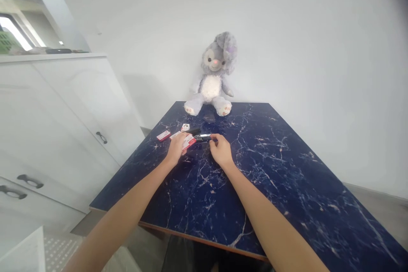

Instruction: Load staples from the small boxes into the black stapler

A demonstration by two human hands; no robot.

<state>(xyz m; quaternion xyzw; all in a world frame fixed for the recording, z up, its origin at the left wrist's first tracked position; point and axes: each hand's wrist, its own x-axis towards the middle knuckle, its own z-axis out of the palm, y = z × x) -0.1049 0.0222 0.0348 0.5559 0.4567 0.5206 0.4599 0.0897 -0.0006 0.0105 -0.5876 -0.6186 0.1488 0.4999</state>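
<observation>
My left hand [176, 148] is closed on a red-and-white box [189, 142], low over the table; its fingertips are partly hidden by the back of the hand. My right hand [221, 151] pinches the right end of a slim black-and-silver item [202, 137] with thumb and forefinger. The item's exact kind is too small to make out. Its left end comes close to the box; whether they touch I cannot tell. Just behind lies a dark, long object [193, 131]. A small red-and-white box [163, 135] and a small white box with dark print [185, 127] lie left of and behind my left hand.
The blue marble-patterned table [270, 170] stands against a white wall. At its far edge sits a grey plush rabbit [212, 76]. White cabinets [63, 123] with dark handles flank the left side. A white perforated crate [57, 250] is at lower left.
</observation>
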